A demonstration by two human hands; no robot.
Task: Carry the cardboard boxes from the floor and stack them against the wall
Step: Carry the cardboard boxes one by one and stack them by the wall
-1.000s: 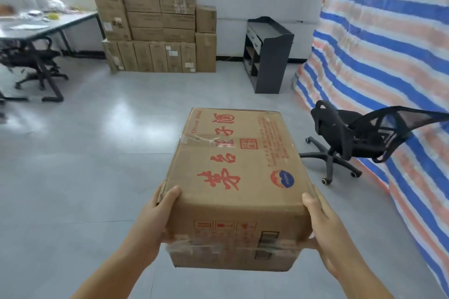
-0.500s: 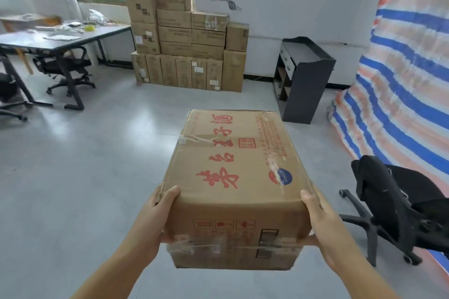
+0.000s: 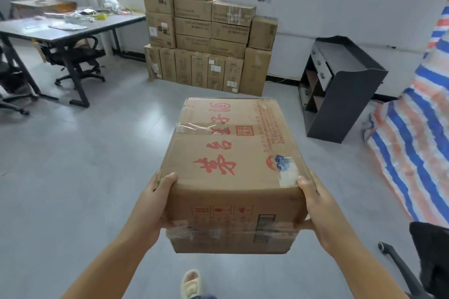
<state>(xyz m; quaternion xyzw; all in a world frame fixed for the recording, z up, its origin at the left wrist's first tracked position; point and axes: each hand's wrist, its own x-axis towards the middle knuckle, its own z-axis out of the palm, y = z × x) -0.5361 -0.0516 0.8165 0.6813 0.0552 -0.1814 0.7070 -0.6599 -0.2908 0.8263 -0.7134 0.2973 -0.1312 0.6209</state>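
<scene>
A brown cardboard box with red characters, a round blue-red logo and clear tape sits at centre frame, clamped between the left hand and right hand. The stack of boxes stands at 12 o'clock against the wall.

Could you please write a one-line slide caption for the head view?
Both hands, left hand and right hand, carry a cardboard box toward the wall stack.
</scene>
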